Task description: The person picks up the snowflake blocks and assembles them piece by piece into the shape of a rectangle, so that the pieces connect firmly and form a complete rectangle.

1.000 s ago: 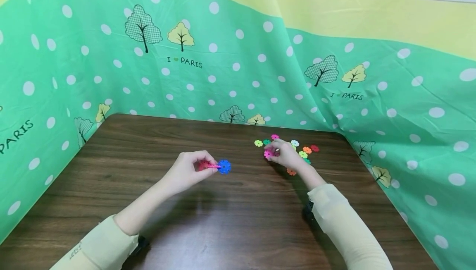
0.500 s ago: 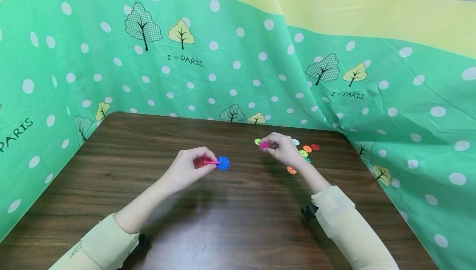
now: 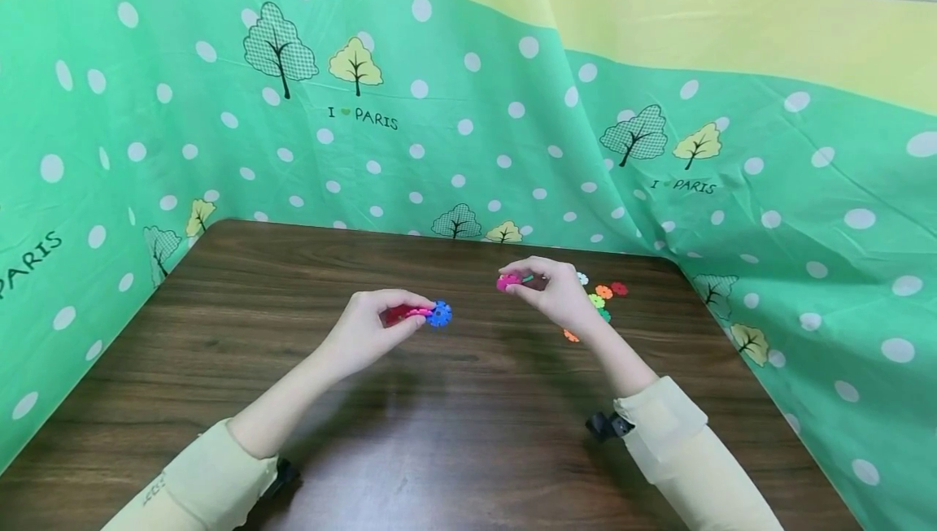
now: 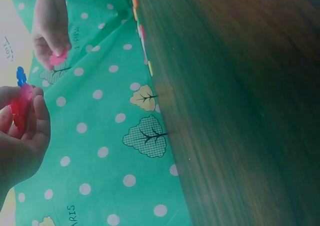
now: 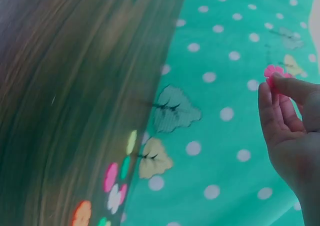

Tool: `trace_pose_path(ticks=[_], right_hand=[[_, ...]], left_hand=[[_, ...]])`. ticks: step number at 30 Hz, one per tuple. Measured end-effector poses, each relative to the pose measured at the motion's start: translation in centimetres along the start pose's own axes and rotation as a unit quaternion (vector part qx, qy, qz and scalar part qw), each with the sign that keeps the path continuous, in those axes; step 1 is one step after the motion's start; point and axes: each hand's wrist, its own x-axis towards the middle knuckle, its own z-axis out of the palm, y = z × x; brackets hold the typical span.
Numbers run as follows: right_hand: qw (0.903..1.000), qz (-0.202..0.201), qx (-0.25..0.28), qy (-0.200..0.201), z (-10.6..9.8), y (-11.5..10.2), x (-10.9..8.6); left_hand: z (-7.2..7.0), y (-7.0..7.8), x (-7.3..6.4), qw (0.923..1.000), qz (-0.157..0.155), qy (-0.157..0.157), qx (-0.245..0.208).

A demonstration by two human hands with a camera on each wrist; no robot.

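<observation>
My left hand [image 3: 369,328] pinches a small joined group of flower-shaped plastic snowflake discs above the table. Its blue disc [image 3: 440,314] sticks out to the right, beside a pink disc [image 4: 26,89]. A red disc [image 4: 18,115] lies within the curl of the fingers, partly hidden. Off to the right, my right hand [image 3: 558,293] holds a single pink snowflake disc [image 3: 507,281] between thumb and fingers, raised over the table. The right wrist view also shows this pink disc [image 5: 275,73] at the fingertips. A gap separates the two hands.
Loose snowflake discs lie at the back right of the dark wooden table [image 3: 410,450], including orange [image 3: 603,292], red [image 3: 620,289] and white [image 3: 582,278] ones. My right hand covers part of the group. A green dotted curtain [image 3: 468,157] stands behind the table.
My right hand has lifted the pink disc from among the loose ones and carried it slightly left. My left hand stays nearly in place, its joined discs turned a little.
</observation>
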Motion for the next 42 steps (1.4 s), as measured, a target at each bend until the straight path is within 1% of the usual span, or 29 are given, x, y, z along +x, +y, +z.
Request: trace_pose_path(ticks=[2,6,9,11,15,16,18,21,22,25,26,29,33,36,42], right_hand=[[0.9998,0.003,0.017,0.002,0.2,-0.7,-0.2],[0.9992,-0.014,0.035,0.009,0.6,-2.0,-0.6],[0.9982,-0.030,0.049,0.020,1.1,-3.0,-0.9],[0.9975,-0.032,0.057,0.027,1.4,-3.7,-1.1],[0.9956,-0.033,0.078,0.040,1.6,-5.9,-1.6],[0.9948,-0.037,0.085,0.042,1.7,-6.4,-1.7],[0.9924,-0.052,0.102,0.046,1.7,-7.5,-1.8],[0.9878,-0.084,0.121,0.050,2.0,-8.1,-1.9],[0.9864,-0.094,0.125,0.050,2.2,-8.2,-1.9],[0.9834,-0.126,0.117,0.056,2.9,-7.2,-1.7],[0.9822,-0.137,0.115,0.057,3.1,-6.8,-1.7],[0.9805,-0.157,0.100,0.062,3.6,-5.8,-1.6],[0.9793,-0.175,0.078,0.065,3.8,-5.8,-1.5],[0.9789,-0.184,0.057,0.067,4.0,-5.9,-1.6],[0.9797,-0.181,0.046,0.073,4.4,-6.2,-1.9]], left_hand=[[0.0,0.1,0.0,1.0000,-0.001,0.004,0.000],[0.0,0.4,0.1,0.9999,-0.003,0.008,-0.012],[0.1,0.8,0.1,0.9996,-0.012,0.011,-0.022],[0.2,1.0,0.1,0.9992,-0.020,0.015,-0.030],[0.3,1.6,0.2,0.9983,-0.031,0.027,-0.040],[0.2,2.0,0.2,0.9983,-0.029,0.029,-0.042],[0.2,2.9,0.1,0.9980,-0.028,0.033,-0.046],[0.0,4.3,0.0,0.9975,-0.027,0.037,-0.054],[0.0,4.6,0.0,0.9972,-0.027,0.037,-0.058],[0.1,4.9,0.0,0.9966,-0.029,0.040,-0.066],[0.1,4.9,0.0,0.9966,-0.028,0.041,-0.066],[0.5,3.5,0.2,0.9962,-0.028,0.046,-0.069],[1.0,1.6,0.3,0.9962,-0.023,0.046,-0.070],[1.0,1.6,0.2,0.9968,-0.015,0.039,-0.068],[1.0,1.6,-0.1,0.9977,-0.014,0.030,-0.060]])
